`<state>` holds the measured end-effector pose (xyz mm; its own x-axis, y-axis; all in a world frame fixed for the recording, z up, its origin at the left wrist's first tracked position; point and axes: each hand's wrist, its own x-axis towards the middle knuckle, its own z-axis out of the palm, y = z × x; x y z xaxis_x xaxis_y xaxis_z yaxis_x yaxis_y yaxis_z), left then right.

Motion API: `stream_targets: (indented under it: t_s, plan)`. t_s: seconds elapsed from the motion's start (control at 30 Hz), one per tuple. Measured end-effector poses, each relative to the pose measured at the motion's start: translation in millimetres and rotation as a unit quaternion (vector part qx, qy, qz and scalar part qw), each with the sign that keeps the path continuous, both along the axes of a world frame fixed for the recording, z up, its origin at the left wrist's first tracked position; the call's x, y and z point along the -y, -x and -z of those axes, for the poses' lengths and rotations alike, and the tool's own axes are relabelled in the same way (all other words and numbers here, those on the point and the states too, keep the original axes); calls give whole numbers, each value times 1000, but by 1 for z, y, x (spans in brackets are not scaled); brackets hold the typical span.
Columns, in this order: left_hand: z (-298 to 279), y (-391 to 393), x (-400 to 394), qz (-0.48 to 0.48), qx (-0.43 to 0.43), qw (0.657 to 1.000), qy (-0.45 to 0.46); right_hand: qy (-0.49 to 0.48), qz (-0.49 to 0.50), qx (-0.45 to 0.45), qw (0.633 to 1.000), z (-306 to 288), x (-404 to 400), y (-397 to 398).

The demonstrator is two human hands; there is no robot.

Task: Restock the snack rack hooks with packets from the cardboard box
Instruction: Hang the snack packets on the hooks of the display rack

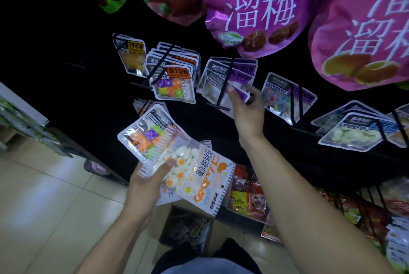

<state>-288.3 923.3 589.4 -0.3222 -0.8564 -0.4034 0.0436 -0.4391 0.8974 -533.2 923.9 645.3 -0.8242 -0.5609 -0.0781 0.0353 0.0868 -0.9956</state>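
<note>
— What is each hand holding?
— The left hand (pixel 147 179) grips a fan of packets (pixel 177 158), egg-candy packet (pixel 199 176) on top. The right hand (pixel 246 110) pinches a purple-label packet (pixel 232 74) at its hook (pixel 223 88).
— And the cardboard box (pixel 177 225)?
— Near, low, between the forearms, on the floor.

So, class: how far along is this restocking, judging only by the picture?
Done: several hooks already carry packets. In hand: the right hand works a purple packet at its hook; the left hand holds more packets. Left: those, plus whatever remains in the box.
</note>
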Motion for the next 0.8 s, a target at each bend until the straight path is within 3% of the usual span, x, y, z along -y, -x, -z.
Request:
stream_targets:
  t_s: [0.5,0.8]
  plan:
    - [-22,25,-35,-95,34,995,-13,24,-77,-9,997,26,6,49]
    - [-33,31,-41,-79,34,996,12,93,33,-73,992,30,6,45]
